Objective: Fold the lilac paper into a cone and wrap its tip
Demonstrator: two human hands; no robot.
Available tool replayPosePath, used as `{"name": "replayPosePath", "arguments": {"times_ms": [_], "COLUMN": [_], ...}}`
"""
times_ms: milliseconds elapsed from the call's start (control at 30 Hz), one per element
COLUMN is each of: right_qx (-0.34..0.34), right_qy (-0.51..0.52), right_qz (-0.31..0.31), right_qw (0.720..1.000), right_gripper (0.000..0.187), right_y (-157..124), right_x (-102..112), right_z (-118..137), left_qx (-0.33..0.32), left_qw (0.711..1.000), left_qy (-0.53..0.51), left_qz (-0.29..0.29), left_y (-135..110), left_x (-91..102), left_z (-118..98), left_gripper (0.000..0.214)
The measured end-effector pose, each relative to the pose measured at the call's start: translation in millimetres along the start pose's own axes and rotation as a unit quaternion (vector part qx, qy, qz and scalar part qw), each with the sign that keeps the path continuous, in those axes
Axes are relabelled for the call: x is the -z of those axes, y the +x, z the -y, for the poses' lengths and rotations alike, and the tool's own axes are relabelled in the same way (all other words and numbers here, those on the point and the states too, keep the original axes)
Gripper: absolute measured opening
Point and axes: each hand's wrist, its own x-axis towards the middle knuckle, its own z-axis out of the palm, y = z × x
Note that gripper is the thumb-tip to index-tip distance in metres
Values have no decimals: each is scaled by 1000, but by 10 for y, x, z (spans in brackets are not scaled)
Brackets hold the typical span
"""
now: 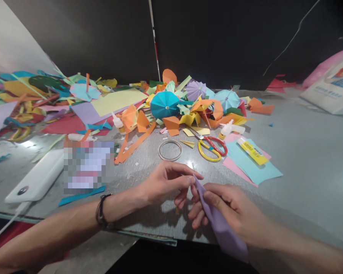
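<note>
My left hand (pixel 168 182) and my right hand (pixel 225 205) meet above the near edge of the grey table (pixel 303 152). Between them is a folded sheet of lilac paper (pixel 220 224), its narrow tip pinched by both hands and its lower end hanging past the table edge. A dark cord bracelet (pixel 101 209) circles my left wrist. Just beyond my hands lie a roll of clear tape (pixel 170 150) and scissors with red and yellow handles (pixel 210 149). Neither hand touches them.
A large heap of coloured paper scraps (pixel 137 114) and paper parasols, including a teal one (pixel 165 104), fills the back. A yellow glue stick (pixel 253 151) lies on blue paper at right. A white power bank (pixel 34 175) with a cable sits at left beside a pixelated patch (pixel 88 165).
</note>
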Motion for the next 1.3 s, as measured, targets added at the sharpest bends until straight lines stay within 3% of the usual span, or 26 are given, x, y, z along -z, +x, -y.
{"name": "replayPosePath", "arguments": {"times_ms": [233,600,767,1000,1167,1300], "right_qx": [-23,-22,-17,-71,-28,23], "right_qy": [21,6,38,90,10,-106], "right_qz": [16,20,16,-4,-38,-68], "right_qw": [999,1000,999,993,999,992], "right_gripper": [41,41,39,42,39,36], "right_y": [-8,24,32,61,25,2], "right_x": [0,-35,-18,132,142,96], "right_z": [-42,1,-11,13,66,77], "left_qx": [6,-8,-30,-91,-89,-26], "left_qw": [1000,996,994,989,991,999], "left_qy": [20,40,46,27,-3,0], "left_qz": [0,-81,-100,-115,-98,-47], "left_y": [3,-67,-67,-34,-9,-5], "left_x": [10,-104,-92,-71,-61,-69], "left_z": [1,24,51,17,13,21], "left_gripper": [33,33,30,22,20,20]}}
